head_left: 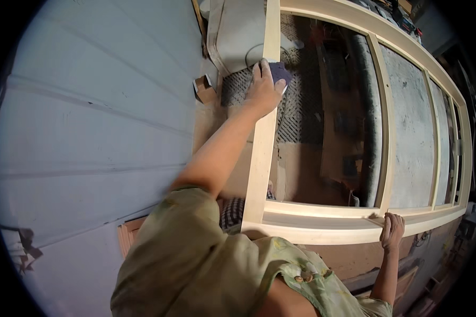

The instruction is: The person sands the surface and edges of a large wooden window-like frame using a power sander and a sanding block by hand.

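Left hand (264,87) presses a dark sanding block (278,71) flat against the pale, smooth wooden frame (260,158); right hand (392,231) clasps its lower rail.

Floor (296,158): rubber mat (296,113), cardboard (301,174), small wood block (203,89).

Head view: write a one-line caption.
Left hand presses a dark sanding pad on a wooden frame; right hand steadies it.

Dark purple sanding pad (278,71), flat on upright stile of pale unfinished wooden window frame (263,142); frame tilted, multi-paned.
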`<state>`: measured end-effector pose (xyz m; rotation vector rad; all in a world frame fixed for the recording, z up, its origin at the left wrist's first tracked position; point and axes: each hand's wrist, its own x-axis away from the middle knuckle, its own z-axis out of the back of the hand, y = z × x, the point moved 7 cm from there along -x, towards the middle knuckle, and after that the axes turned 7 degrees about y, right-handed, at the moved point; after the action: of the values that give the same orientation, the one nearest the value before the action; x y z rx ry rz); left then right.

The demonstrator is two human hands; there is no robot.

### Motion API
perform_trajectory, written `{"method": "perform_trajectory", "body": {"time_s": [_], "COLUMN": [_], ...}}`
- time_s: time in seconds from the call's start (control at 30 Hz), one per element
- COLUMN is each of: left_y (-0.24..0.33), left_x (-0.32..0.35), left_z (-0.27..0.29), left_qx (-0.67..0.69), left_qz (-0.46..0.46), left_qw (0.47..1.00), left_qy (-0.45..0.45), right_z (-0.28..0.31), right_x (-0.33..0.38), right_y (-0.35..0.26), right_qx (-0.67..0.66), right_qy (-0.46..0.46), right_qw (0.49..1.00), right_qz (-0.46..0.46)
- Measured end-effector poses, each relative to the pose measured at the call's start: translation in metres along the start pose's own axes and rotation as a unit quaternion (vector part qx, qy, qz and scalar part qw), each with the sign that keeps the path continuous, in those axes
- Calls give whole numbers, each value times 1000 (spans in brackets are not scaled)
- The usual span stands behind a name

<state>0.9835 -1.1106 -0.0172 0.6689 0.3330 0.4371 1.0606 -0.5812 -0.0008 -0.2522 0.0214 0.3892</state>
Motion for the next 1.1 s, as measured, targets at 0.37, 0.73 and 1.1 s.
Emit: {"method": "perform_trajectory", "body": {"time_s": [0.37,0.73,1.1], "left_y": [-17,-14,-23], "left_x": [-30,-65,-386], "left_z": [2,-13,-97], "left_qx": [233,285,132], "left_qz": [-305,-407,-288], "left_qw": [923,867,947], "left_qy": [-2,9,-51], "right_z": [-85,-118,-117], "right_x": [-114,-174,-179], "right_y": [-208,-360,-363], "right_qx": [-447,-373,-327], "right_qy": [-39,-47,-111], "right_qw": [886,920,918], "right_qz": [-121,-109,-194]}}
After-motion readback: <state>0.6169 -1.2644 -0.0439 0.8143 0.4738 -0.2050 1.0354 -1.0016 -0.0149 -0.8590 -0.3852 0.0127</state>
